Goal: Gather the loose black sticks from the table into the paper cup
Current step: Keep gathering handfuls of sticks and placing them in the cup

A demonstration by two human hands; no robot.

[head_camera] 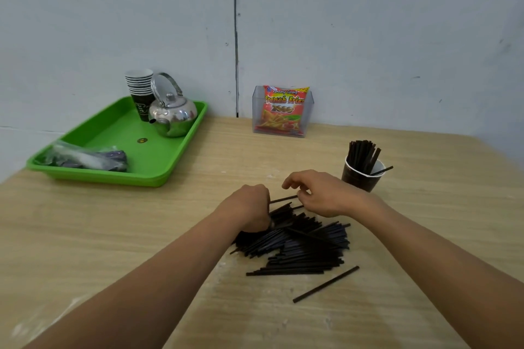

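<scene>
- Black sticks [306, 246]: thin, straight, heaped under both hands.
- Left hand [251, 207] curled round several; right hand [326, 195] pinching one.
- Paper cup [360, 178] beside right hand, dark, holding upright sticks.

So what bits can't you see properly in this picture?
Head view, all:
- Left hand: its back hides the fingers, so how many thin black sticks it grips is unclear.
- Brown paper cup: its wall hides the stick bottoms.
- Crinkly clear plastic bag in the green plastic tray: blurred, contents unclear.
</scene>
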